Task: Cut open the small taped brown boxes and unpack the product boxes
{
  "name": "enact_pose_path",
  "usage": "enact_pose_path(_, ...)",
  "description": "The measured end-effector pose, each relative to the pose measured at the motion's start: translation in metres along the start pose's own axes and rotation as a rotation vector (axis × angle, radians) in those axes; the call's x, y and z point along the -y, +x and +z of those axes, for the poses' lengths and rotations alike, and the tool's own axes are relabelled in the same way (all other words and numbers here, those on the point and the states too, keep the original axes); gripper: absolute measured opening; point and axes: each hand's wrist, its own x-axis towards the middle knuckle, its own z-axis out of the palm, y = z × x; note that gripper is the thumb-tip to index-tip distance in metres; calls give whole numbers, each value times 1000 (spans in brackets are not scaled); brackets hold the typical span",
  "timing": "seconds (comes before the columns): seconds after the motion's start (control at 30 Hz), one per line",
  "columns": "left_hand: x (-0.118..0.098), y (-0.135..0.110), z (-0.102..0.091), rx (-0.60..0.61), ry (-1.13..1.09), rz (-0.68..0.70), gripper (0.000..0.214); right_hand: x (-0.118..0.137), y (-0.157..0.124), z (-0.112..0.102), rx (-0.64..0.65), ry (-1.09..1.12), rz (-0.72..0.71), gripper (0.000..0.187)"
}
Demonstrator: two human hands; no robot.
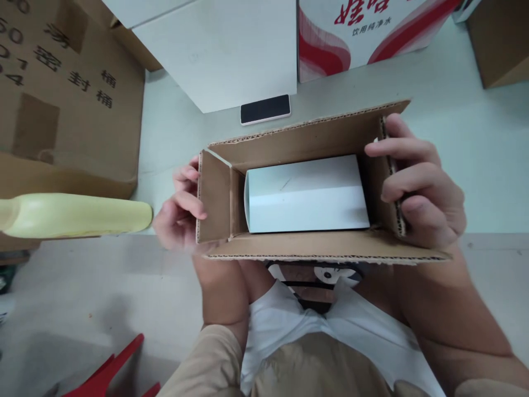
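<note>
An open brown cardboard box (264, 149) is held between my two hands, its flaps standing up around the opening. Inside lies a smaller white box (306, 196), lengthwise, with bare cardboard showing around it. My left hand (177, 209) is closed on the left end flap, fingertips over its edge and the thumb side blurred. My right hand (425, 187) grips the right end flap, with fingers curled over its top edge. Parts of both palms are hidden behind the flaps.
A flat dark-topped device (265, 110) lies beyond the cardboard box, by a large white box (231, 60). A red-and-white carton (363, 38) stands at the back. To the left are a large brown carton (70, 105) and a pale yellow bottle-like object (82, 215). Something red (109, 369) is on the floor.
</note>
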Motion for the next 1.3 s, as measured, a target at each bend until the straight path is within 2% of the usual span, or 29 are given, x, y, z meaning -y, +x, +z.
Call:
enact_pose_path(0.1, -21, 5, -7, 67, 100, -90, 48, -3, 6, 1, -121, 150, -153, 22)
enact_pose_path(0.17, -44, 13, -1, 152, 246, -124, 39, -4, 8, 1, -104, 164, -135, 25)
enact_pose_path(0.27, -85, 28, 33, 322, 488, -54, 30, -8, 9, 2, -76, 177, -136, 38)
enact_pose_path(0.33, -106, 38, 66, 549, 626, -25, 24, -13, 7, 4, -87, 220, -202, 39)
enact_pose_path(0.37, -111, 43, 82, 722, 685, -45, 21, -16, 6, 5, -99, 240, -243, 37)
enact_pose_path(0.43, -108, 49, 108, 1094, 782, -171, 20, -21, 4, 8, -119, 255, -300, 31)
enact_pose_path(0.47, -102, 51, 116, 1229, 817, -254, 21, -23, 3, 9, -128, 257, -316, 29)
enact_pose_path(0.53, -82, 52, 123, 1377, 833, -414, 25, -25, 1, 11, -135, 267, -328, 27)
enact_pose_path(0.6, -65, 51, 122, 1498, 879, -511, 30, -24, 0, 11, -128, 284, -316, 27)
enact_pose_path(0.67, -59, 50, 118, 1624, 982, -503, 35, -23, -1, 11, -112, 299, -295, 25)
enact_pose_path(0.73, -63, 51, 115, 1712, 1097, -460, 38, -20, -1, 9, -98, 310, -263, 23)
enact_pose_path(0.83, -75, 61, 105, 1693, 1341, -514, 40, -17, 0, 6, -92, 319, -232, 21)
enact_pose_path(0.97, -79, 72, 76, 1468, 1790, -591, 29, -17, 2, 6, -111, 334, -234, 17)
enact_pose_path(1.07, -74, 70, 59, 1369, 1838, -591, 24, -18, 2, 9, -141, 349, -252, 22)
enact_pose_path(1.2, -70, 58, 60, 1389, 1928, -519, 26, -20, 2, 11, -160, 357, -277, 32)
enact_pose_path(1.3, -71, 52, 67, 1375, 2013, -489, 29, -20, 2, 10, -137, 349, -228, 27)
